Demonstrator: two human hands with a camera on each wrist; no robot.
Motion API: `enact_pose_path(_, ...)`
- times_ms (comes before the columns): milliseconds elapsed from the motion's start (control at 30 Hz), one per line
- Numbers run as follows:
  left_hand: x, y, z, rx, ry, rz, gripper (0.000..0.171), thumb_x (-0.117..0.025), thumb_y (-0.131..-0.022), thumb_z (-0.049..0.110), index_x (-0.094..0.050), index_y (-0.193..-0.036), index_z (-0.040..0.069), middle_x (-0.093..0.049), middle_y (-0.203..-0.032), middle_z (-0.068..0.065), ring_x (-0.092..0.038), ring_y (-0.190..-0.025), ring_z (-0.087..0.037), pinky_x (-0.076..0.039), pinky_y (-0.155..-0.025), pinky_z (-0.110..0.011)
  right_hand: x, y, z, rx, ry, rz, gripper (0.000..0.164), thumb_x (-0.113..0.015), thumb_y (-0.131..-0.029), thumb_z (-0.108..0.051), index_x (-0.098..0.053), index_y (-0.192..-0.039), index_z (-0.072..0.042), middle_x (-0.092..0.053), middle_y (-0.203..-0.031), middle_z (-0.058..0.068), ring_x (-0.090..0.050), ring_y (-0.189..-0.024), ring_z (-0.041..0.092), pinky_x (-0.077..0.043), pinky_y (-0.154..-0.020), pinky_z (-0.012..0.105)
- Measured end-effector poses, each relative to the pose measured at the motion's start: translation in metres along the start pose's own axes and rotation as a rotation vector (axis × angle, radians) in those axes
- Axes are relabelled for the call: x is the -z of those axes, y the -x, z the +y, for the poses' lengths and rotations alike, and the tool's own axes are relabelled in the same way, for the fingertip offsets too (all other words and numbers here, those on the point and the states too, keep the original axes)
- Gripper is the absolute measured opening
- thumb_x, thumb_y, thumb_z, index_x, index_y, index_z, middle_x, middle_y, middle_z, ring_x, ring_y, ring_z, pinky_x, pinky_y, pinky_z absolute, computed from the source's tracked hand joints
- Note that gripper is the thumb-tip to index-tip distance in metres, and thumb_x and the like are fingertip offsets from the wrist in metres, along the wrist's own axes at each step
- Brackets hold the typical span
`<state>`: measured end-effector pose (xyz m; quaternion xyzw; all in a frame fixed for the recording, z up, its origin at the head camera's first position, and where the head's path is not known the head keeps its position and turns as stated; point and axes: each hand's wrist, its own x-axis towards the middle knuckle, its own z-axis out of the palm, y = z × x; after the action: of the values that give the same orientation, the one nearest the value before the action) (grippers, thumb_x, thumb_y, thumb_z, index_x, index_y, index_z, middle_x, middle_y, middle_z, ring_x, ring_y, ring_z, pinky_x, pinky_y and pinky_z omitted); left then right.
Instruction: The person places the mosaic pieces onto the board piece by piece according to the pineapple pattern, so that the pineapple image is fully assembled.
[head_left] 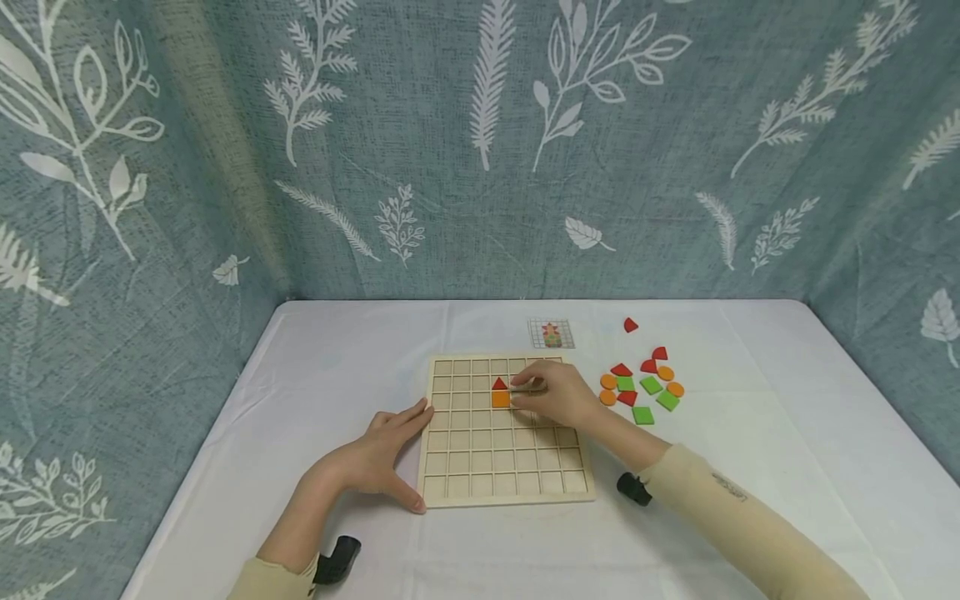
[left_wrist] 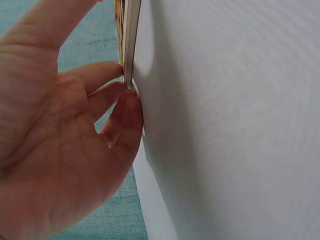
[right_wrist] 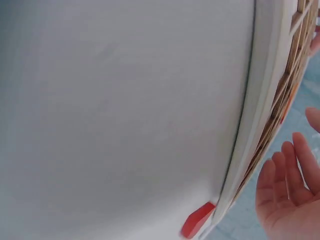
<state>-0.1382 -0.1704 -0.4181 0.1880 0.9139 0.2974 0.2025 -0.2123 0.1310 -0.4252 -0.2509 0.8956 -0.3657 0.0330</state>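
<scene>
A wooden grid board (head_left: 480,462) lies on the table. In one of its upper cells sits an orange square (head_left: 501,399), with a red triangle (head_left: 499,384) just above it. My right hand (head_left: 555,393) is over the board, its thumb and index fingertips right beside these two pieces. In the right wrist view its fingers (right_wrist: 280,175) are slightly bent and apart from the thumb, with no piece visible between them. My left hand (head_left: 375,454) touches the board's left edge, fingers spread, the thumb at the near corner. The left wrist view shows those fingertips (left_wrist: 131,107) against the board's side.
Right of the board lie loose red wedges (head_left: 621,370), orange discs (head_left: 608,397) and green pieces (head_left: 643,415). One red wedge (head_left: 631,325) lies farther back. Behind the board is a small pattern card (head_left: 551,333). A patterned curtain (head_left: 450,233) hangs around the white table (head_left: 345,350).
</scene>
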Motion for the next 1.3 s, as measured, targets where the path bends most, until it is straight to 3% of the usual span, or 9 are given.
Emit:
enact_pose_path(433, 0.0, 0.0, 0.001, -0.008, 0.004, -0.005, 0.126, -0.094, -0.054, 0.039, -0.026, -0.154, 0.006, -0.014, -0.162, -0.01, -0.026, -0.13, -0.031, -0.032, -0.105, -0.058, 0.039, 0.023, 0.029, -0.292, -0.147, 0.133, 0.03, -0.074, -0.087, -0.026, -0.069, -0.112, -0.011, -0.067, -0.105, 0.005, -0.061, -0.096, 0.022, -0.051, -0.07, 0.032)
enact_pose_path(667, -0.002, -0.002, -0.002, 0.005, 0.006, -0.005, 0.126, -0.094, -0.053, 0.04, -0.027, -0.154, 0.006, -0.014, -0.162, -0.01, -0.025, -0.131, -0.031, -0.032, -0.105, -0.058, 0.063, 0.031, 0.054, -0.365, -0.124, 0.183, 0.036, -0.074, -0.087, -0.027, -0.067, -0.114, -0.005, -0.067, -0.102, 0.009, -0.059, -0.091, 0.024, -0.05, -0.065, 0.03)
enact_pose_path(867, -0.001, -0.002, -0.003, 0.0, 0.012, -0.002, 0.126, -0.094, -0.053, 0.04, -0.027, -0.154, 0.006, -0.014, -0.162, -0.009, -0.025, -0.131, -0.03, -0.032, -0.105, -0.06, 0.081, 0.04, 0.07, -0.45, -0.055, 0.191, 0.04, -0.07, -0.09, -0.029, -0.063, -0.121, -0.004, -0.064, -0.114, 0.015, -0.056, -0.1, 0.028, -0.05, -0.074, 0.035)
enact_pose_path(1100, 0.0, -0.001, -0.002, 0.003, 0.019, 0.001, 0.126, -0.094, -0.053, 0.039, -0.027, -0.154, 0.007, -0.014, -0.162, -0.01, -0.025, -0.13, -0.03, -0.031, -0.105, -0.06, 0.096, 0.036, 0.092, -0.487, -0.007, 0.229, 0.041, -0.067, -0.092, -0.029, -0.062, -0.122, -0.001, -0.062, -0.119, 0.02, -0.057, -0.099, 0.032, -0.05, -0.076, 0.035)
enact_pose_path(1300, 0.0, 0.001, 0.001, 0.001, 0.025, 0.004, 0.126, -0.095, -0.052, 0.038, -0.027, -0.154, 0.006, -0.014, -0.162, -0.01, -0.027, -0.128, -0.03, -0.032, -0.104, -0.06, 0.103, 0.028, 0.104, -0.575, -0.019, 0.263, 0.046, -0.064, -0.093, -0.031, -0.059, -0.126, 0.001, -0.059, -0.12, 0.021, -0.054, -0.103, 0.034, -0.05, -0.08, 0.038)
